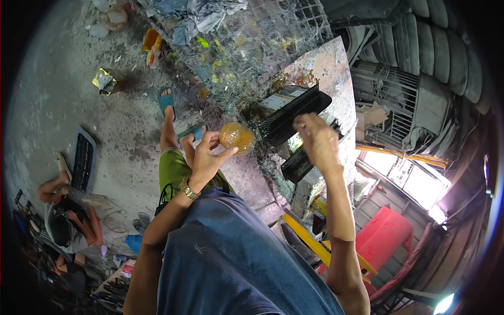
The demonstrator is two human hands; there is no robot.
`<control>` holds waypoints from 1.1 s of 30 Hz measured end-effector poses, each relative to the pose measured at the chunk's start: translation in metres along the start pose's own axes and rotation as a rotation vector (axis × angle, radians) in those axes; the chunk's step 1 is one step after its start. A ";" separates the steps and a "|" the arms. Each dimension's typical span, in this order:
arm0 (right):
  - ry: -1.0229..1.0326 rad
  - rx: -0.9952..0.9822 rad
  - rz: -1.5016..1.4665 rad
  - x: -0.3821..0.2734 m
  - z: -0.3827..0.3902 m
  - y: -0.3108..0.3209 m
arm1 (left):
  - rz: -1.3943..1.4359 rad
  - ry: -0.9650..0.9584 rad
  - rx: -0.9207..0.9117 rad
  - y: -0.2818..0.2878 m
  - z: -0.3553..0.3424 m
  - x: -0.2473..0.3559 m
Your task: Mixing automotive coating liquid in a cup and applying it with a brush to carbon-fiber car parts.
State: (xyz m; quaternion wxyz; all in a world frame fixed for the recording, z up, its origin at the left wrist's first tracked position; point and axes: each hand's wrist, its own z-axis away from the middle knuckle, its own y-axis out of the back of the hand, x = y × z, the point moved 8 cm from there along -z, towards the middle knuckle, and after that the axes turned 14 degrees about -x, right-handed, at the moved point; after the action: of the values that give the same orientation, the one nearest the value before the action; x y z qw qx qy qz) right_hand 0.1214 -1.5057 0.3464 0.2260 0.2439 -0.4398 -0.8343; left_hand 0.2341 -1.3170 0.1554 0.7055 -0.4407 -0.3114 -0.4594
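My left hand (206, 160), with a gold-coloured watch on its wrist, grips a clear round plastic cup (237, 138) between thumb and fingers. Amber liquid shows inside the cup. My right hand (319, 144) is raised over two glossy black parts with a woven carbon-fibre look. Its fingers are curled together and a little blurred; whatever they pinch is hidden. The longer black part (286, 123) lies on the bench, just left of my right fingers. A shorter black part (298, 166) sits nearer to me, left of my right wrist.
The stained workbench (320, 65) bears resin-spattered film (236, 58). A yellow can (107, 82) stands on the floor at left, near a black panel (84, 160). Another person (68, 220) sits at far left. A red roll (383, 236) and yellow bar (310, 239) are at right.
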 end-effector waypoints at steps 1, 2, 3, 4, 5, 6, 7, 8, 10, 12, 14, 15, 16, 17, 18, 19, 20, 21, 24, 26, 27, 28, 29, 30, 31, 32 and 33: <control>0.103 -0.069 0.079 -0.020 0.005 -0.009 | 0.040 -0.013 -0.005 -0.001 0.000 0.000; 0.132 -0.072 0.076 -0.033 0.011 -0.015 | 0.033 0.007 0.005 0.000 -0.001 -0.001; 0.153 -0.086 0.071 -0.043 0.016 -0.020 | 0.053 -0.004 0.006 -0.001 -0.002 -0.001; 0.153 -0.081 0.050 -0.049 0.021 -0.022 | 0.063 0.016 0.000 -0.001 -0.003 -0.004; 0.158 -0.082 0.053 -0.053 0.023 -0.025 | 0.075 -0.015 0.010 -0.001 -0.004 -0.002; 0.052 -0.006 -0.097 -0.042 0.025 -0.021 | 0.038 -0.053 0.035 0.000 -0.003 0.001; -0.044 0.070 -0.254 -0.030 0.027 -0.018 | -0.013 -0.094 0.056 0.001 -0.003 0.005; -0.097 0.131 -0.406 -0.018 0.026 -0.018 | 0.001 -0.092 0.058 0.001 -0.003 0.004; -0.155 0.130 -0.510 0.003 0.018 -0.025 | 0.027 -0.021 0.002 -0.002 -0.004 -0.003; -0.243 0.081 -0.578 0.026 0.006 -0.039 | 0.045 -0.056 0.021 -0.002 -0.004 0.000; -0.224 0.105 -0.583 0.038 -0.005 -0.042 | 0.053 -0.092 0.038 -0.002 -0.004 0.002; -0.288 0.100 -0.582 0.047 -0.008 -0.044 | 0.041 -0.097 0.039 -0.001 -0.004 0.003; -0.234 0.154 -0.479 0.048 -0.011 -0.033 | 0.029 -0.102 0.042 -0.001 -0.004 0.003; -0.326 0.151 -0.373 0.055 -0.011 -0.029 | 0.030 -0.102 0.044 0.000 -0.004 0.002; -0.269 0.219 -0.310 0.051 -0.009 -0.017 | 0.001 -0.093 0.039 0.000 -0.003 0.002; -0.304 0.200 -0.309 0.054 -0.008 -0.013 | -0.027 -0.084 0.034 0.000 -0.003 0.001; -0.248 0.242 -0.285 0.048 -0.005 -0.006 | -0.026 -0.084 0.032 0.000 -0.004 0.000; -0.194 0.289 -0.259 0.040 -0.001 0.000 | -0.008 -0.096 0.036 0.000 -0.004 0.000; -0.077 0.198 -0.029 0.006 0.009 -0.009 | -0.005 -0.120 0.050 0.000 -0.006 0.002; -0.001 0.169 -0.048 -0.018 0.021 -0.027 | -0.020 -0.132 0.061 0.000 -0.006 0.006; 0.072 0.189 -0.048 -0.032 0.028 -0.031 | -0.001 -0.088 0.046 -0.001 -0.006 0.004; 0.048 0.137 -0.066 -0.037 0.033 -0.039 | 0.018 -0.043 0.030 -0.002 -0.006 0.003; 0.068 0.127 -0.099 -0.043 0.039 -0.041 | 0.018 -0.041 0.032 -0.002 -0.006 0.005; 0.046 0.099 -0.128 -0.044 0.043 -0.044 | -0.026 -0.026 0.028 -0.002 -0.005 0.006; 0.050 0.100 -0.122 -0.046 0.046 -0.043 | -0.072 -0.012 0.023 -0.002 -0.005 0.007; 0.023 0.103 -0.226 -0.041 0.048 -0.042 | -0.073 -0.012 0.024 -0.001 -0.006 0.008; -0.003 0.108 -0.329 -0.034 0.048 -0.041 | -0.072 -0.006 0.014 -0.001 -0.007 0.007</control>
State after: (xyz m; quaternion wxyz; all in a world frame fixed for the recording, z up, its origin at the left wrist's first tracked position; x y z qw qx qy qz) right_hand 0.1126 -1.4350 0.3428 0.0722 0.3233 -0.4382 -0.8356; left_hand 0.2363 -1.3265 0.1586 0.6907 -0.4257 -0.3322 -0.4809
